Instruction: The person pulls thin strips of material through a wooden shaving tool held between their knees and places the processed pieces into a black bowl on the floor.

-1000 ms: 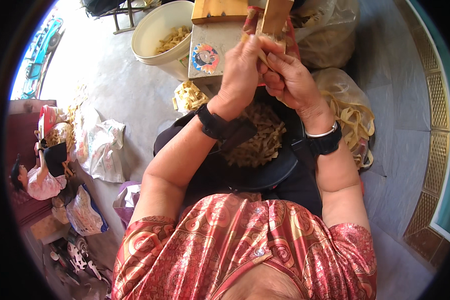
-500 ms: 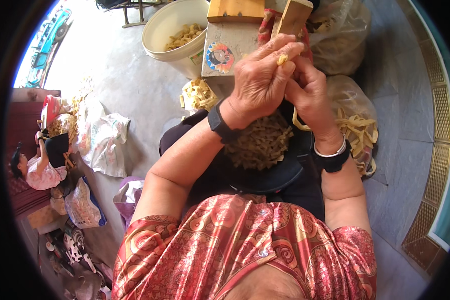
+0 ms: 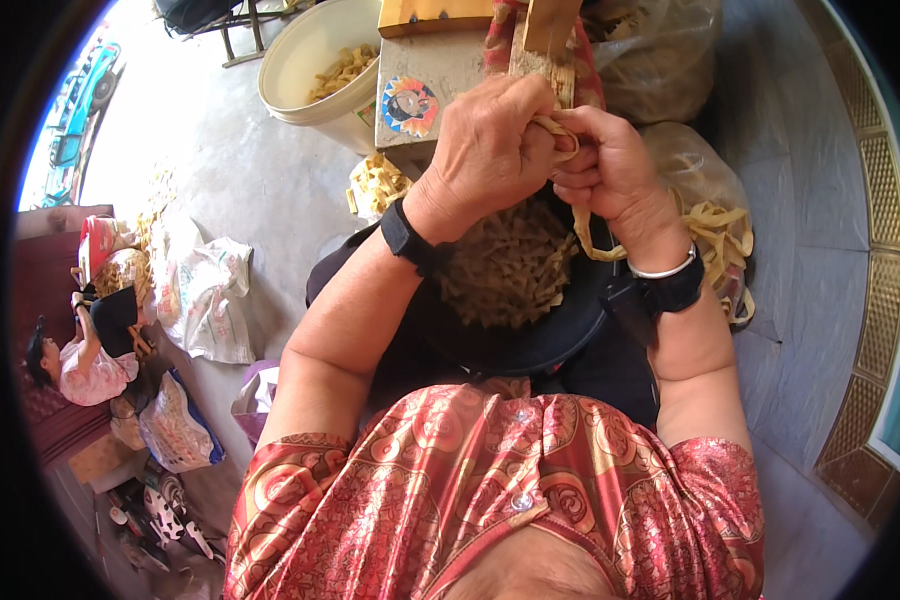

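My left hand (image 3: 492,152) and my right hand (image 3: 615,170) are close together, both closed on a pale yellow flat strip (image 3: 560,130). The strip loops up between my fingers. Its tail hangs below my right hand and runs right toward a clear plastic bag (image 3: 685,155) with more strips (image 3: 718,228) at its side. Directly beyond my hands is a wooden piece (image 3: 550,28) on a worn wooden board (image 3: 542,68) with red cloth beside it. Below my hands, a dark basin (image 3: 540,355) holds many short cut pieces (image 3: 505,270). My left fingertips are partly hidden.
Ahead to the left stand a white bucket (image 3: 275,75) of pieces and a pale block (image 3: 440,75) with a round sticker. A small pile of pieces (image 3: 378,183) lies nearby. White plastic bags (image 3: 210,300) and another person (image 3: 85,365) are at the left.
My hands have drawn back from the wooden piece, baring the board. The strip's loop now shows between them. The yellow bit at my left fingertips no longer shows. The view has shifted slightly.
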### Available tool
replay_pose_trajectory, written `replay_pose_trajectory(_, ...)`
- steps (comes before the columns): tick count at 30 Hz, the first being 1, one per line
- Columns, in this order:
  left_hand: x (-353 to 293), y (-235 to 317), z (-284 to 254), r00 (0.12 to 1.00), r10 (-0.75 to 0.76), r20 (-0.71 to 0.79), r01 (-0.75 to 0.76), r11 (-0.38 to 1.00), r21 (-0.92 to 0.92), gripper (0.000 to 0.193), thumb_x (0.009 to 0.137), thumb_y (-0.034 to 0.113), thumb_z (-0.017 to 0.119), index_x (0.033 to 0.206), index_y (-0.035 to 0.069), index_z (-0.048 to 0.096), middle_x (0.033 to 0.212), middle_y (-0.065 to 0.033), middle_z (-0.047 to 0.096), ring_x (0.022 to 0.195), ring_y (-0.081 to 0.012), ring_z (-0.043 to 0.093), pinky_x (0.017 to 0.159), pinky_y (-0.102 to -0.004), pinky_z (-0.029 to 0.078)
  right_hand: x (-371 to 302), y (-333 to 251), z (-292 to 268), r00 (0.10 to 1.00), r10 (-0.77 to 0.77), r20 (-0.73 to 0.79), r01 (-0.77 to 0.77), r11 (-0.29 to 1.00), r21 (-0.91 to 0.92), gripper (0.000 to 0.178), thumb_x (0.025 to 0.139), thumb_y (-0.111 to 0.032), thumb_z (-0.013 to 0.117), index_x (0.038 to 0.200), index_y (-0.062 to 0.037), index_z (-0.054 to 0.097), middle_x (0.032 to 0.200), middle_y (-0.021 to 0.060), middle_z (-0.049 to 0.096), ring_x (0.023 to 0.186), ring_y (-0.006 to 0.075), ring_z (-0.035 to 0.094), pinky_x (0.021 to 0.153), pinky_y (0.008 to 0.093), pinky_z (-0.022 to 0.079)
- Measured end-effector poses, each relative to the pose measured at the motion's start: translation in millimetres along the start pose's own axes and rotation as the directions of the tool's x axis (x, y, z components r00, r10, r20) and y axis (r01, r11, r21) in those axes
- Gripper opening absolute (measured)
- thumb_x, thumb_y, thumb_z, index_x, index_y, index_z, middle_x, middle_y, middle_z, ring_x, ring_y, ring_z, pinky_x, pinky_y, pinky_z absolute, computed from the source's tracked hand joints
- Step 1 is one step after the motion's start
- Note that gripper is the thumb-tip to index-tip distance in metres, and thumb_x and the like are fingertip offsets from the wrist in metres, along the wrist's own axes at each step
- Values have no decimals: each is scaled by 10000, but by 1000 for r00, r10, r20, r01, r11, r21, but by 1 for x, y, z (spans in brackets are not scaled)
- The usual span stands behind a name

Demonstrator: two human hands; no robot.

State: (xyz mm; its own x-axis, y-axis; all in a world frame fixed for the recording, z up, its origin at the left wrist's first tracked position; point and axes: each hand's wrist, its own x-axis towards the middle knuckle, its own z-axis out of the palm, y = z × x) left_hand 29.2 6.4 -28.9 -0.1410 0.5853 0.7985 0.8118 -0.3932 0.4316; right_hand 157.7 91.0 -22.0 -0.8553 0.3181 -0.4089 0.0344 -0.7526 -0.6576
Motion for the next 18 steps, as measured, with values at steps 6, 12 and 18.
replay_pose_trajectory(6, -6, 0, 5, 848, -509, 146, 529, 829, -182, 40, 744, -1, 477, 764, 11, 510, 600, -63, 562, 533, -134, 547, 499, -281, 434, -5, -9, 6, 906, -423, 23, 341, 696, -632, 106, 819, -138, 573, 795, -36, 584, 515, -69, 435, 396, 12, 299, 365, 177, 236)
replay_pose_trajectory(12, 5, 4, -6, 838, -536, 98, 538, 843, 14, 71, 696, 58, 610, 727, 7, 571, 598, -147, 579, 557, -289, 589, 517, -344, 458, -5, -14, -18, 953, -251, 172, 297, 886, -355, 107, 840, -95, 567, 902, -17, 608, 571, -65, 460, 413, 6, 313, 365, 161, 260)
replay_pose_trajectory(18, 4, 3, -9, 913, -386, 129, 401, 907, -125, 93, 735, 87, 625, 758, 5, 588, 588, -58, 562, 527, -101, 514, 485, -233, 396, -3, -7, -12, 937, -320, 139, 335, 937, -98, 109, 856, -61, 532, 926, -15, 603, 564, -67, 435, 410, 4, 289, 367, 157, 253)
